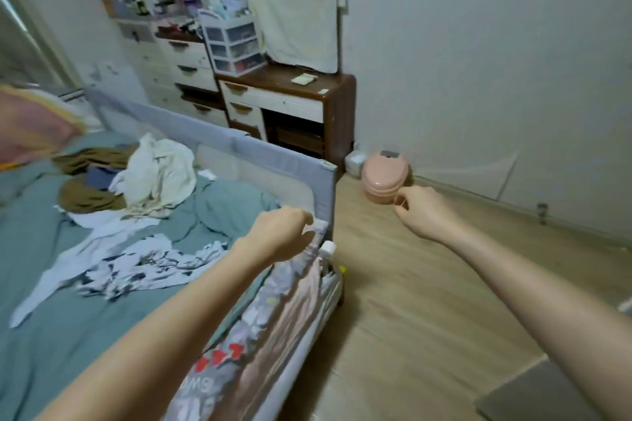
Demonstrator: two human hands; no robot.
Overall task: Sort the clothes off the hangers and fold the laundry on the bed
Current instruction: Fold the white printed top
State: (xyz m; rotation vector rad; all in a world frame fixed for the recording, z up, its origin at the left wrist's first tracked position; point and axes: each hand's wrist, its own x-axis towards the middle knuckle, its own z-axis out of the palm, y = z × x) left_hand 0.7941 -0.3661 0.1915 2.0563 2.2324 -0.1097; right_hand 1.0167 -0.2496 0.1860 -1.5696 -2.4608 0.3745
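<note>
L grip point(278, 232) pinches garment point(273, 311) top | R grip point(420, 212) curled, apart

Both arms are bare and stretched out forward, coming in from the bottom corners of the view. The left forearm runs up from the lower left, and the left hand point(282, 232) sits back-up with the wrist bent a little and the fingers curled down and in. Can't really tell if they're pinching anything, it's too blurry there. The right forearm comes in from the lower right edge, angled up toward the middle. The right hand point(422, 212) is held higher and further out, fingers curled into a loose fist, thumb side facing left. The two hands are well apart.
</note>
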